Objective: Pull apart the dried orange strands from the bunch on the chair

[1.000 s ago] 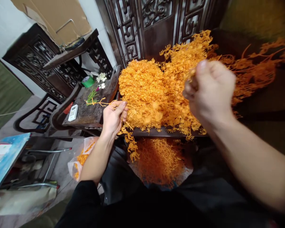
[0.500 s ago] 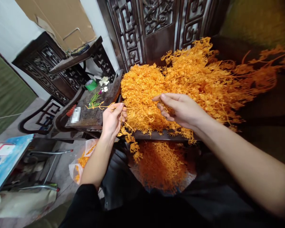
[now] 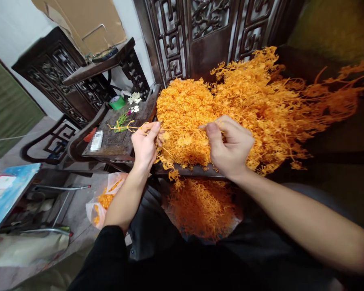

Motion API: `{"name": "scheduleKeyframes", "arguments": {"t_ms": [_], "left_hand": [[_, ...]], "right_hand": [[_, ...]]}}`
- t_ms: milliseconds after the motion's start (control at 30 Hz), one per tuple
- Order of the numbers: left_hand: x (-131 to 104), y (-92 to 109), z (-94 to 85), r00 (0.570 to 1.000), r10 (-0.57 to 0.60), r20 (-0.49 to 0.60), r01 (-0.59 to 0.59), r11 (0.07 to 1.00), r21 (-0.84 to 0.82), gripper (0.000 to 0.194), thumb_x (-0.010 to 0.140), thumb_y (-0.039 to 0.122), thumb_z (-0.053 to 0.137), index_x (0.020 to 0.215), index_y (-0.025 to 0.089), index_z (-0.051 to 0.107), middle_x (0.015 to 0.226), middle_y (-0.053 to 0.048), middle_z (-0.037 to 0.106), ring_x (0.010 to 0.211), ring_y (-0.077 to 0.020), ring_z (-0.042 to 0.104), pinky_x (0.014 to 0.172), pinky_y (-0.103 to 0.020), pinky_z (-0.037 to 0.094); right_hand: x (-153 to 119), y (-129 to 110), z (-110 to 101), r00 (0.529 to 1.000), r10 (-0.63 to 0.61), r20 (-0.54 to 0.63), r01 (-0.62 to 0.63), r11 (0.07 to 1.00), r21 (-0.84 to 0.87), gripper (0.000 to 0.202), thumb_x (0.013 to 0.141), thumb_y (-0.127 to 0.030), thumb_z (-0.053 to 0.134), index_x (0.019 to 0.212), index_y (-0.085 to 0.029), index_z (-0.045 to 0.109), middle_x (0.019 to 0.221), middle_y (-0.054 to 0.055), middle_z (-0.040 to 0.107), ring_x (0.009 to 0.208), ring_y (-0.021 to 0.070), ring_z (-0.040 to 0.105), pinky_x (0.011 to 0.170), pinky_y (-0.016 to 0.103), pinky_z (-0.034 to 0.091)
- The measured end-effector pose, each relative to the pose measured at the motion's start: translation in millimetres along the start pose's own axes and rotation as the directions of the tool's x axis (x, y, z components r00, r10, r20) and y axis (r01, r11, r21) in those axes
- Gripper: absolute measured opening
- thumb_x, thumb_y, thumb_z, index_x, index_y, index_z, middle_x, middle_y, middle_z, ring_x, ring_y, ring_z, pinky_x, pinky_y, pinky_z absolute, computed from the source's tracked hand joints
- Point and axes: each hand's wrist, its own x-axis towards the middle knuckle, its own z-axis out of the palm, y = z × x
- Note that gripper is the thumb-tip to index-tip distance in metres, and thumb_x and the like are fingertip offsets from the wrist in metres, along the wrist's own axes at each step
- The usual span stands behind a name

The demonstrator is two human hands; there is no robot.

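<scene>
Dark carved woodwork [image 3: 210, 50] backs a heap of orange sprigs [image 3: 185, 101], piled on a dark ledge [image 3: 195, 172], likely for easy reach. In front, the right hand [image 3: 232, 145] and left hand [image 3: 145, 141] stand apart, both pinching one thin orange stem [image 3: 130, 128], seemingly to hold it taut.

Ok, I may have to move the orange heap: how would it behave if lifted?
The heap would probably feel light for its bulk, being made of thin, branching sprigs. They would likely snag and rise together, since they overlap densely. A stem juts past the left hand with little droop, so single stems may be fairly springy.
</scene>
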Motion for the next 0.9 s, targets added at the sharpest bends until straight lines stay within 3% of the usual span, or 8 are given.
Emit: {"name": "scheduleKeyframes", "arguments": {"t_ms": [200,300,400,467,533,667,733,900], "left_hand": [[26.7,15.0,-23.3,0.953,0.158,-0.26,-0.172,0.985,-0.03,0.021,0.078,0.032,0.085,0.079,0.016,0.071,0.064,0.002,0.069,0.044,-0.0047,0.058,0.036,-0.015,0.037],[25.6,21.1,-27.1,0.964,0.148,-0.221,-0.162,0.986,-0.046,0.021,0.078,0.033,0.084,0.083,0.016,0.072,0.067,0.0,0.072,0.047,-0.0061,0.062,0.037,-0.015,0.04],[16.6,20.3,-24.2,0.982,0.097,-0.162,-0.11,0.991,-0.076,0.027,0.075,0.036,0.087,0.084,0.015,0.073,0.069,-0.001,0.073,0.048,-0.0069,0.063,0.037,-0.015,0.04],[11.9,18.6,-23.4,0.989,0.066,-0.132,-0.077,0.994,-0.082,0.03,0.073,0.037,0.088,0.084,0.014,0.073,0.069,-0.001,0.073,0.047,-0.0069,0.063,0.036,-0.015,0.04],[9.6,17.6,-25.1,0.994,0.037,-0.103,-0.046,0.995,-0.086,0.032,0.071,0.038,0.089,0.083,0.013,0.073,0.07,-0.002,0.074,0.048,-0.0072,0.064,0.036,-0.015,0.04],[6.6,18.4,-31.7,0.997,-0.026,-0.079,0.018,0.995,-0.1,0.033,0.07,0.037,0.09,0.085,0.012,0.073,0.072,-0.002,0.074,0.049,-0.0073,0.064,0.037,-0.015,0.041],[2.9,18.5,-32.9,0.995,-0.053,-0.081,0.044,0.994,-0.102,0.034,0.071,0.037,0.089,0.086,0.012,0.072,0.072,-0.002,0.074,0.049,-0.0069,0.064,0.037,-0.015,0.04],[-5.1,17.2,-28.7,0.994,-0.061,-0.096,0.052,0.995,-0.09,0.035,0.07,0.038,0.09,0.085,0.013,0.072,0.07,-0.001,0.072,0.046,-0.006,0.06,0.037,-0.017,0.036]], "right_hand": [[33.0,26.3,-12.1,0.942,0.183,-0.283,-0.148,0.979,0.141,0.032,0.104,-0.045,0.051,0.093,-0.023,0.071,0.067,0.002,0.056,0.05,0.0125,0.041,0.051,0.031,0.033],[29.7,38.2,-8.3,0.907,0.399,0.137,-0.418,0.895,0.155,0.031,0.1,-0.038,0.056,0.124,-0.023,0.07,0.077,0.003,0.066,0.048,0.0121,0.041,0.046,0.03,0.033],[12.7,42.8,3.0,0.656,0.502,0.564,-0.659,0.745,0.103,0.049,0.095,-0.029,0.059,0.143,-0.025,0.062,0.084,0.004,0.07,0.049,0.0111,0.043,0.047,0.028,0.035],[2.9,42.5,8.2,0.505,0.513,0.695,-0.746,0.664,0.053,0.047,0.092,-0.031,0.063,0.138,-0.025,0.068,0.077,0.003,0.068,0.048,0.0097,0.039,0.046,0.027,0.031],[-1.6,41.2,9.6,0.428,0.508,0.748,-0.764,0.646,-0.002,0.042,0.091,-0.038,0.066,0.131,-0.024,0.074,0.068,0.002,0.064,0.048,0.0101,0.04,0.046,0.026,0.028],[0.5,39.8,8.8,0.537,0.432,0.724,-0.576,0.816,-0.06,0.043,0.085,-0.05,0.076,0.122,-0.027,0.079,0.103,0.01,0.077,0.087,0.0225,0.069,0.072,0.037,0.054],[1.9,39.6,11.4,0.602,0.395,0.694,-0.467,0.879,-0.096,0.047,0.082,-0.051,0.079,0.12,-0.024,0.079,0.119,0.012,0.075,0.11,0.0286,0.068,0.094,0.046,0.053],[-5.0,25.6,26.4,0.641,0.267,0.719,-0.285,0.953,-0.1,0.033,0.093,-0.046,0.067,0.099,-0.017,0.08,0.096,0.01,0.073,0.092,0.0241,0.069,0.09,0.042,0.051]]}}
